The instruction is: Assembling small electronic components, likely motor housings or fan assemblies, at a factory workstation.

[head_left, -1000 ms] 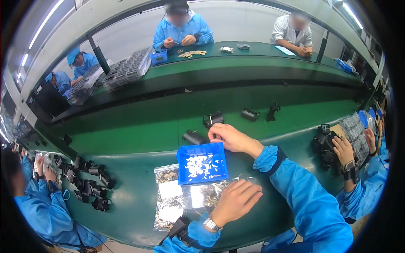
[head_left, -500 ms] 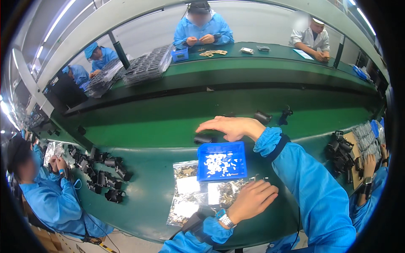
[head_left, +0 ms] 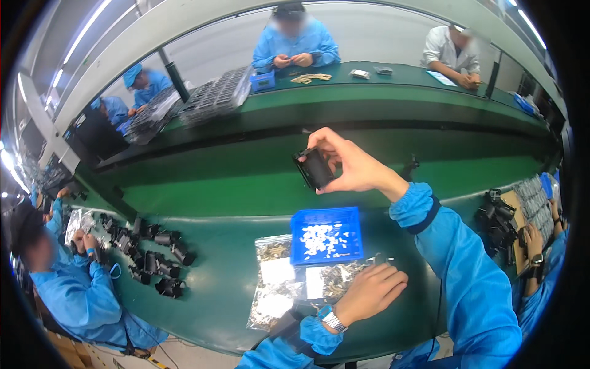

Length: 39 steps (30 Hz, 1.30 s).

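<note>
My right hand [head_left: 353, 161] is raised above the green belt with its thumb and fingers around a black plastic housing [head_left: 317, 168], tilted, with a rounded side. My left hand [head_left: 372, 293] rests low on the right end of clear bags of small metal parts [head_left: 278, 251]. Its fingers are curled together near the fingertips; whatever they hold is too small or hidden to name. Between the hands stands a blue plastic bin [head_left: 357, 245] with many small white pieces [head_left: 319, 240] in it.
Another black part [head_left: 411, 165] lies on the belt [head_left: 246, 184] behind my right wrist. Black housings are heaped on the table at left [head_left: 153, 261] and right [head_left: 496, 215]. Co-workers sit on both sides and across, near stacked black trays [head_left: 212, 98].
My right hand, earlier low over the belt behind the bin, has taken hold of the black housing and lifted it up and away. My left hand has barely moved.
</note>
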Motion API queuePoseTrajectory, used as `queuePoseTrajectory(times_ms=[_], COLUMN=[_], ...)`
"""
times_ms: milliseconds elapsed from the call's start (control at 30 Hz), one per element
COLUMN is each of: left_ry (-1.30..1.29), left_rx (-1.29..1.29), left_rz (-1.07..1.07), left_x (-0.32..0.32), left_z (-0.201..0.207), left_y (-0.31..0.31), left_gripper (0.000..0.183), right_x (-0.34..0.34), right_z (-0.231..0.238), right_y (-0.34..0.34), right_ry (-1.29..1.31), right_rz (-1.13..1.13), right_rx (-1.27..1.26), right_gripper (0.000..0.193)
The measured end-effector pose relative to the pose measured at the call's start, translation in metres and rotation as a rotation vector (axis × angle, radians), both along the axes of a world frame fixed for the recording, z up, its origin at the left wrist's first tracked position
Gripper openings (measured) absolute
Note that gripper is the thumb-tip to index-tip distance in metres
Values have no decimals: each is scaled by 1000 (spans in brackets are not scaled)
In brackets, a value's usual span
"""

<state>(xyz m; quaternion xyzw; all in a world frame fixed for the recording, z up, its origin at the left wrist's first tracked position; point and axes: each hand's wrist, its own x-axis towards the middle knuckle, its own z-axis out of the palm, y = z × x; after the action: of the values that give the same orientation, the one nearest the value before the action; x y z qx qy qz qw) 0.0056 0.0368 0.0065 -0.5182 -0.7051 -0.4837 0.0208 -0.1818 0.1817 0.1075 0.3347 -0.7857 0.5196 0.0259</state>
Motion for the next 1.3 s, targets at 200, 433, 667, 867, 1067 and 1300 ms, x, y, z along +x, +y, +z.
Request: queuePoseTrajectory(times_ms=[200,433,667,867,1067,1300], left_ry=[-55,-131,-246,-160,-73,-88], left_rx=[9,84,18,102,241,-21], left_rz=[12,43,72,148,293,188], left_x=[-3,-15,-2,-3,-8,-20], left_z=[11,15,14,12,19,37], left_y=[-5,-5,-1,-11,-16,-16], left_gripper=[11,25,28,26,34,20], right_x=[110,237,264,261,241,240], right_z=[19,-54,-86,-73,-74,-79], right_y=[55,86,78,93,125,132], right_ry=[64,23,-66,-106,-270,-210], right_rz=[-176,-483,-528,-341,186,225], right_rx=[-168,22,-88,60,357,344], right_gripper=[85,85,83,79,89,88])
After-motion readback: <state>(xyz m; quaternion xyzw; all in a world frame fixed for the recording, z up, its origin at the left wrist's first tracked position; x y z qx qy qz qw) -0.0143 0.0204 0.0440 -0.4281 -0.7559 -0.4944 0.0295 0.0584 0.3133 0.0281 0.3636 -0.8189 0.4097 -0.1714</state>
